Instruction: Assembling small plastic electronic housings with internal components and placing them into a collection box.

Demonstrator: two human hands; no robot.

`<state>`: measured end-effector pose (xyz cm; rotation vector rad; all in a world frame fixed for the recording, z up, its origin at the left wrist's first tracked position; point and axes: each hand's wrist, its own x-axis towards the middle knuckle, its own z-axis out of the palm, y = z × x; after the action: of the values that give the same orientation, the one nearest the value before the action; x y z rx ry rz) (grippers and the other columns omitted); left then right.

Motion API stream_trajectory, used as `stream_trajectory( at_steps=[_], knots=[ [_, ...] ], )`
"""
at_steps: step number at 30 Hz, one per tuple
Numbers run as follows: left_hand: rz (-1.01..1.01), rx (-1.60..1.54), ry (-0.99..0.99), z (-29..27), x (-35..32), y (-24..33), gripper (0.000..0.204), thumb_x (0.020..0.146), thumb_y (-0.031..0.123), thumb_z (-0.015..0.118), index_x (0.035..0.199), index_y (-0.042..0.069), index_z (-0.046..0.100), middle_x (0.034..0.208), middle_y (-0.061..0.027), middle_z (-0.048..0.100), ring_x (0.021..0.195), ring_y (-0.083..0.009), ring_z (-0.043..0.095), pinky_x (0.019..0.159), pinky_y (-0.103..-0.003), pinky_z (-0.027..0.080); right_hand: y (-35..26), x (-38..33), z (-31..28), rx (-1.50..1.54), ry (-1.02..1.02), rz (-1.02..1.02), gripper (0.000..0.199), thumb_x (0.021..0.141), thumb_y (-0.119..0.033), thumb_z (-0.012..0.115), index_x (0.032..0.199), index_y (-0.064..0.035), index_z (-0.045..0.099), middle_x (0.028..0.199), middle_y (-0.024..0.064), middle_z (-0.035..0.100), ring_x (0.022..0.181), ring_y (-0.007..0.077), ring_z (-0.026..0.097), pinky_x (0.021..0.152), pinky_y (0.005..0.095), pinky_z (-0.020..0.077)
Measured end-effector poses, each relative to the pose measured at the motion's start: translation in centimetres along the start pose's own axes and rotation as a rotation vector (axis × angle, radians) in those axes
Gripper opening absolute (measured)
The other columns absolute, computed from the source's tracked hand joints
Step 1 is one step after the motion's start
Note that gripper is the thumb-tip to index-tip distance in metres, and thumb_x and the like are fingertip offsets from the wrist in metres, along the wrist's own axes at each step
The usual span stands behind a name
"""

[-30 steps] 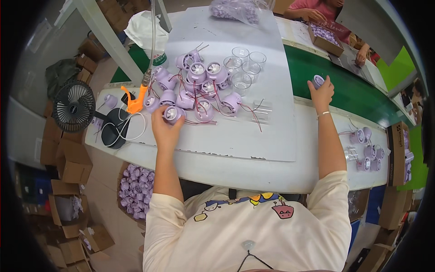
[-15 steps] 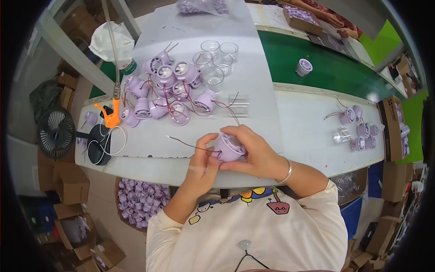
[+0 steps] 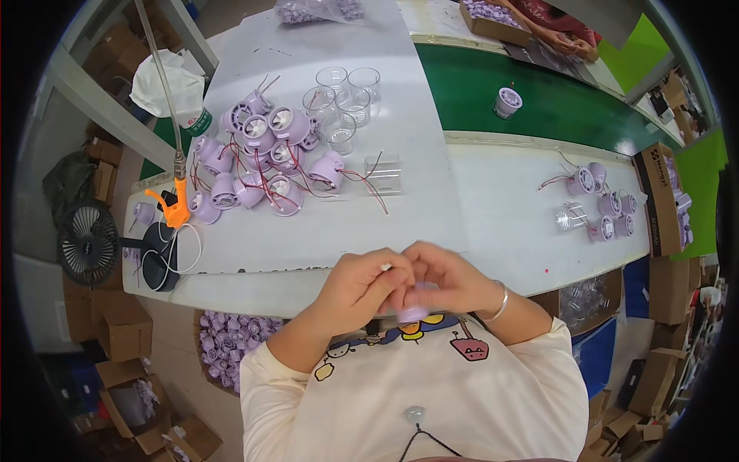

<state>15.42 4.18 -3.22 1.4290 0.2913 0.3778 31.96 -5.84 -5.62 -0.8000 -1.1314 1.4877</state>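
Note:
Close to my body, just past the table's near edge, both hands meet around one small lilac plastic fan housing (image 3: 413,310). Only its lower part shows, slightly blurred, below my fingers. My right hand (image 3: 454,281) is closed on it from the right. Pressed against it, my left hand (image 3: 362,289) is closed too, with a tiny white bit at its fingers; what it pinches is mostly hidden. Farther left lies a heap of lilac fan housings (image 3: 258,135) with white fan blades and red and dark wires. Clear round cups (image 3: 339,132) stand beside the heap.
An orange air blow gun (image 3: 177,206) hangs at the left near a black fan (image 3: 88,245). Several more housings (image 3: 608,203) sit at the right beside a cardboard box (image 3: 654,204). One housing (image 3: 507,103) stands on the green belt (image 3: 462,85). Another person's hands (image 3: 566,42) work across it.
My hands have drawn the lilac housing down toward my body and closed more tightly round it. Its wires, visible before, are now mostly hidden. The whole view has shifted slightly.

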Motion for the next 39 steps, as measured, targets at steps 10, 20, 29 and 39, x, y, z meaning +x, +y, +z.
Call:
stream_trajectory(
  at_steps=[10, 20, 29, 39],
  knots=[
    [0.36, 1.222, 0.406, -2.6, 9.2, -3.7, 0.05, 0.067, 0.008, 0.076, 0.111, 0.004, 0.054, 0.112, -0.0128, 0.053, 0.103, -0.0287, 0.052, 0.09, -0.046, 0.038, -1.4, -1.6, -5.5, -0.9, 0.915, -0.119, 0.005, 0.08, -0.005, 0.065, 0.083, -0.0004, 0.064, 0.065, 0.0111, 0.062, 0.052, 0.017, 0.056, 0.051, 0.025, 0.0438],
    [0.291, 1.127, 0.391, -1.5, 6.1, -1.7, 0.067, 0.056, 0.024, 0.081, 0.118, 0.012, 0.056, 0.128, -0.0103, 0.048, 0.126, -0.0326, 0.039, 0.101, -0.064, 0.014, -3.2, -1.3, -5.6, -1.203, 0.734, -0.288, 0.006, 0.074, -0.003, 0.068, 0.08, -0.0038, 0.066, 0.064, 0.009, 0.061, 0.055, 0.0223, 0.057, 0.056, 0.0285, 0.0442],
    [0.396, 1.135, 0.358, 0.3, 2.6, 0.4, 0.064, 0.058, 0.025, 0.081, 0.115, 0.008, 0.056, 0.131, -0.0164, 0.041, 0.122, -0.0373, 0.039, 0.101, -0.063, 0.014, -2.2, 0.2, -3.8, -1.168, 0.391, -0.567, 0.014, 0.07, -0.005, 0.072, 0.083, -0.0088, 0.068, 0.058, 0.0009, 0.055, 0.054, 0.016, 0.053, 0.063, 0.0288, 0.0423],
    [0.436, 0.384, 0.22, -0.6, 0.6, -2.7, 0.079, 0.07, 0.037, 0.078, 0.131, 0.0, 0.045, 0.107, -0.0094, 0.045, 0.094, -0.0212, 0.046, 0.087, -0.032, 0.041, -2.2, 1.1, -1.1, -1.118, 0.325, -0.586, 0.016, 0.068, -0.006, 0.073, 0.082, -0.0108, 0.069, 0.059, -0.0008, 0.055, 0.054, 0.0149, 0.053, 0.062, 0.0282, 0.0416]
  ],
)
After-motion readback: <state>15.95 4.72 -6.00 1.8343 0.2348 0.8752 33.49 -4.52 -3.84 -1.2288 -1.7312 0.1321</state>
